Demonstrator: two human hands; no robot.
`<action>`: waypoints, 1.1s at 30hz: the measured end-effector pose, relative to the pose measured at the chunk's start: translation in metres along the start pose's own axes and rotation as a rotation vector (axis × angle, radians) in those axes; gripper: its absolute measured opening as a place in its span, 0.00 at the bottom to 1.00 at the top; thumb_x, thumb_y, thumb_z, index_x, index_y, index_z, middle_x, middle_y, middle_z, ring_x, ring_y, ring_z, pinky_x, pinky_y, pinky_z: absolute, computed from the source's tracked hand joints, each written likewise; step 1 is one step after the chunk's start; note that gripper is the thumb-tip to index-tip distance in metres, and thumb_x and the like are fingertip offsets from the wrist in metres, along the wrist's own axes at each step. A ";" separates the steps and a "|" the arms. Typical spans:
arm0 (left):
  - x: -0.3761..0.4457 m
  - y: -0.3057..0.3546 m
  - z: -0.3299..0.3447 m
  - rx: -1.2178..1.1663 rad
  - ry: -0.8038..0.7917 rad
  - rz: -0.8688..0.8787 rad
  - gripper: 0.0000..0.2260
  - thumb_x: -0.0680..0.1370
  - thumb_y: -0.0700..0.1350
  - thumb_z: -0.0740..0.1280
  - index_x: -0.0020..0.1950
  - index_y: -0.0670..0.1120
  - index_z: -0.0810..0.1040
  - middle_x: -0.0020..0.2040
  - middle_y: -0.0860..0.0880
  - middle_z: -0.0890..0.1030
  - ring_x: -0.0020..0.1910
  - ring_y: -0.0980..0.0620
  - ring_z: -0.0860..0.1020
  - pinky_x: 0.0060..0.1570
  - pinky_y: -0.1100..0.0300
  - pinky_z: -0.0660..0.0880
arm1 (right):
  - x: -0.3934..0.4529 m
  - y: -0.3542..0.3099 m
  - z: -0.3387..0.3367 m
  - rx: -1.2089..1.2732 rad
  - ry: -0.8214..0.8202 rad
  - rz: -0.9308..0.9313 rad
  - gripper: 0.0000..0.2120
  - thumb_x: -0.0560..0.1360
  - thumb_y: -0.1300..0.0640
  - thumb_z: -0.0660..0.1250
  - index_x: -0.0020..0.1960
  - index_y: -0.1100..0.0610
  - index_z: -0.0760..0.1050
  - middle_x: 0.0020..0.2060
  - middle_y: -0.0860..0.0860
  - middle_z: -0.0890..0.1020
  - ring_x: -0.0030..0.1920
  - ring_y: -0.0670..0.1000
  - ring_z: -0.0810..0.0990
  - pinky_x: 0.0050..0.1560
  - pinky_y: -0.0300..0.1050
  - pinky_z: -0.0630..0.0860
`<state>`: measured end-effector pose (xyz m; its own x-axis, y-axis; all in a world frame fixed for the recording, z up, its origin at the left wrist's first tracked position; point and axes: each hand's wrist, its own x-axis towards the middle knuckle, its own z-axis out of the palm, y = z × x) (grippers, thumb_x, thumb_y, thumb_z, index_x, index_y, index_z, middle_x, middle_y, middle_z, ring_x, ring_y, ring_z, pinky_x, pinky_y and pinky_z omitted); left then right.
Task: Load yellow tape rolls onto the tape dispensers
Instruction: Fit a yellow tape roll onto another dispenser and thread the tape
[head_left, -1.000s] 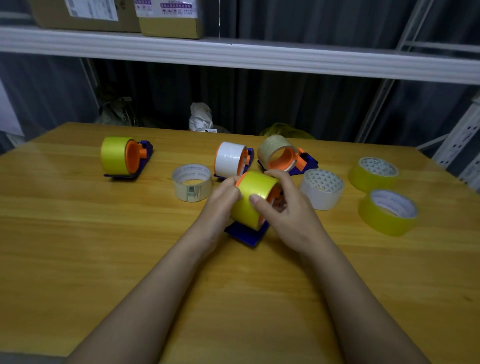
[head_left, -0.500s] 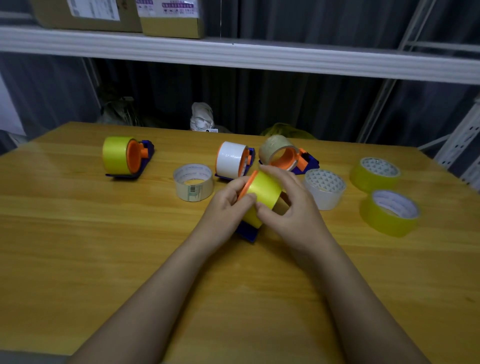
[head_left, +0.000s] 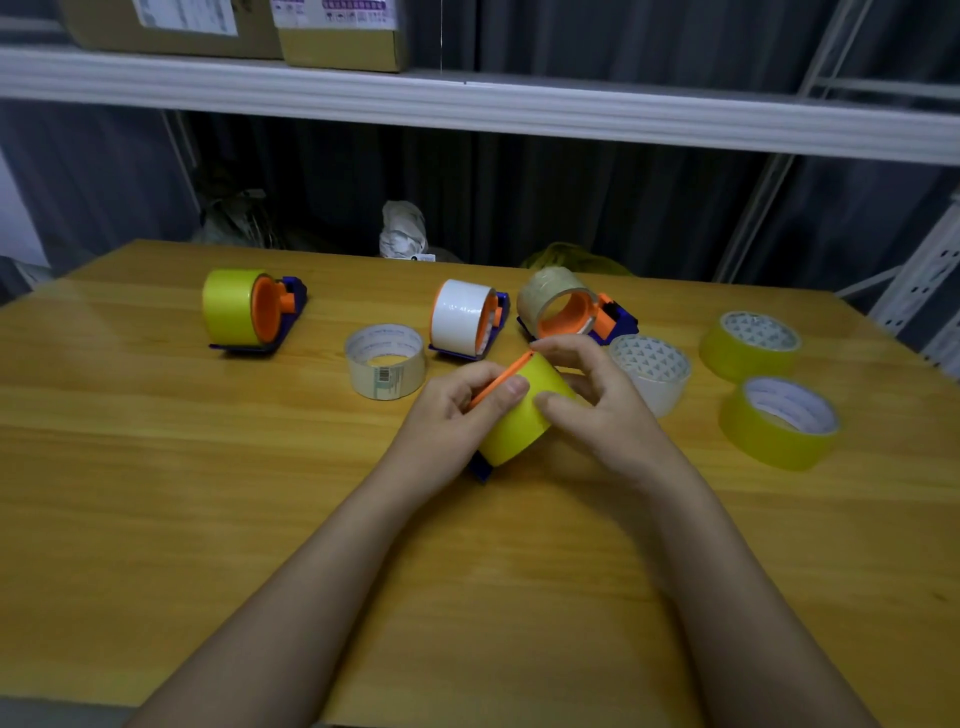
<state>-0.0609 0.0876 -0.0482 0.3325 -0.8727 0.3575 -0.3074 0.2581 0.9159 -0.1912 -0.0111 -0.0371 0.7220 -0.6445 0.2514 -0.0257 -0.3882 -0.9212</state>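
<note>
A yellow tape roll (head_left: 524, 415) sits on the orange wheel of a blue dispenser (head_left: 480, 467) at the table's middle, tilted to the left. My left hand (head_left: 452, 410) grips the orange rim and roll from the left; my right hand (head_left: 597, 405) holds the roll from the right. Most of this dispenser is hidden by hands and roll. At the far left stands another dispenser with a yellow roll (head_left: 228, 306) on it. Two loose yellow rolls (head_left: 748, 345) (head_left: 779, 423) lie flat at the right.
Behind my hands stand a dispenser with white tape (head_left: 460, 317) and one with clear tape (head_left: 561, 304). A loose beige roll (head_left: 387, 361) and a whitish roll (head_left: 652, 371) lie flat nearby. A shelf with cardboard boxes (head_left: 337, 31) runs above the table's back edge.
The dispenser with the yellow roll has been tipped over to the left and turned, so its blue base is nearly hidden. Both hands have shifted their grip around the roll.
</note>
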 end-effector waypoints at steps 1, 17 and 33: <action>0.000 -0.001 0.000 0.006 0.001 -0.001 0.16 0.74 0.58 0.63 0.45 0.46 0.79 0.41 0.35 0.76 0.39 0.44 0.74 0.39 0.43 0.70 | -0.001 0.000 0.002 -0.012 -0.017 0.002 0.21 0.66 0.54 0.67 0.59 0.46 0.71 0.53 0.40 0.75 0.54 0.41 0.75 0.47 0.31 0.75; 0.005 0.000 -0.007 -0.212 -0.002 -0.170 0.11 0.69 0.46 0.59 0.48 0.50 0.78 0.37 0.58 0.80 0.38 0.61 0.78 0.36 0.67 0.73 | -0.002 0.004 0.011 0.125 -0.010 0.092 0.23 0.68 0.43 0.73 0.61 0.41 0.72 0.55 0.48 0.78 0.52 0.46 0.81 0.53 0.52 0.81; 0.006 -0.003 -0.006 -0.294 0.044 -0.208 0.15 0.68 0.45 0.59 0.51 0.52 0.78 0.37 0.57 0.80 0.38 0.59 0.78 0.38 0.62 0.74 | -0.003 0.009 0.020 -0.015 0.029 -0.110 0.27 0.68 0.52 0.75 0.62 0.39 0.68 0.62 0.44 0.69 0.61 0.47 0.73 0.54 0.44 0.79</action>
<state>-0.0528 0.0840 -0.0475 0.4008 -0.9022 0.1593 0.0388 0.1904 0.9809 -0.1801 0.0002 -0.0524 0.7009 -0.6163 0.3591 0.0419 -0.4670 -0.8833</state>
